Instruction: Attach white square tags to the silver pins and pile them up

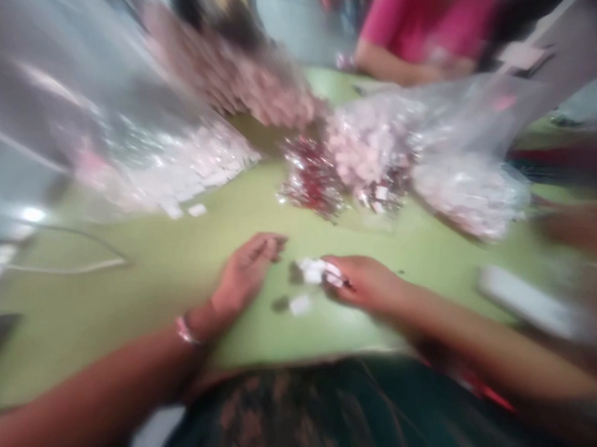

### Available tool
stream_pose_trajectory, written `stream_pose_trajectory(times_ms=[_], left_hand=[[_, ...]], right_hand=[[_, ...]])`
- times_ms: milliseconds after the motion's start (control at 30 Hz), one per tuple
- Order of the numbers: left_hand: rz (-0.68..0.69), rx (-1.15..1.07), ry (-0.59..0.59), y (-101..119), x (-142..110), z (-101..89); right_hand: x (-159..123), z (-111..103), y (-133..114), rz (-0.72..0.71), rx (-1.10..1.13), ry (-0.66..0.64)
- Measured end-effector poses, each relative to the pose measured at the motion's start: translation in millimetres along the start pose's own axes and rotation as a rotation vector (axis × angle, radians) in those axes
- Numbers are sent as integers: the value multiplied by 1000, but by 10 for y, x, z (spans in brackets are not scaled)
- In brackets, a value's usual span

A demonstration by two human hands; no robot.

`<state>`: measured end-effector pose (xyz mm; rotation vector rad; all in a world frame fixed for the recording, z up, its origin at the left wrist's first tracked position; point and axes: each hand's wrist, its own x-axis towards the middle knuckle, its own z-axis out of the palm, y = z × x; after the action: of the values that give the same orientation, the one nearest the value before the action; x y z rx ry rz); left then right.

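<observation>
My right hand [364,280] is closed around small white pieces [332,274], which look like tags or cards; blur hides their exact kind. Several of them jut out past the fingertips, beside a small dark shape. Left of it, above the green table [171,270], my left hand [248,269] has its fingers curled in toward the thumb. Whatever it may hold is hidden. Between and just below the hands, a loose white piece [299,305] lies on the table with a dark bit beside it. A bracelet circles my left wrist.
Clear plastic bags of white pieces [200,162] stand at left and a bag of pale pieces [369,140] at centre right. Beside the latter lies a red and silver shiny pile [313,176]. A person in pink [433,23] sits opposite. A white oblong object [527,301] is at right.
</observation>
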<state>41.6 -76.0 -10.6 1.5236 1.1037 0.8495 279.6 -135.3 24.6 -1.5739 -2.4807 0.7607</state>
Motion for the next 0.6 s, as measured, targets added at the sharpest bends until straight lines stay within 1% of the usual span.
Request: stream_pose_trajectory(times_ms=[100, 167, 267, 300, 333, 400, 467, 500, 533, 600], left_hand=[[-32, -2, -14, -25, 16, -13], [-37, 28, -26, -49, 21, -21], [-47, 97, -34, -108, 21, -40], [-31, 127, -43, -132, 20, -42], [16, 166, -49, -154, 19, -38], [187, 267, -95, -182, 18, -2], [361, 407, -173, -175, 25, 79], [422, 488, -226, -159, 35, 137], [462, 568, -280, -138, 51, 202], [499, 688, -384, -99, 103, 344]], right_hand=[[-60, -155, 147, 157, 340, 32], [-142, -267, 255, 287, 506, 108], [-303, -454, 391, 499, 752, 263], [-355, -518, 427, 558, 844, 319], [-400, -582, 461, 601, 929, 373], [-461, -711, 519, 628, 1046, 455], [-472, -846, 561, 613, 1058, 487], [-457, -917, 574, 603, 1010, 496], [-427, -993, 582, 595, 945, 500], [-317, -1157, 595, 560, 744, 554]])
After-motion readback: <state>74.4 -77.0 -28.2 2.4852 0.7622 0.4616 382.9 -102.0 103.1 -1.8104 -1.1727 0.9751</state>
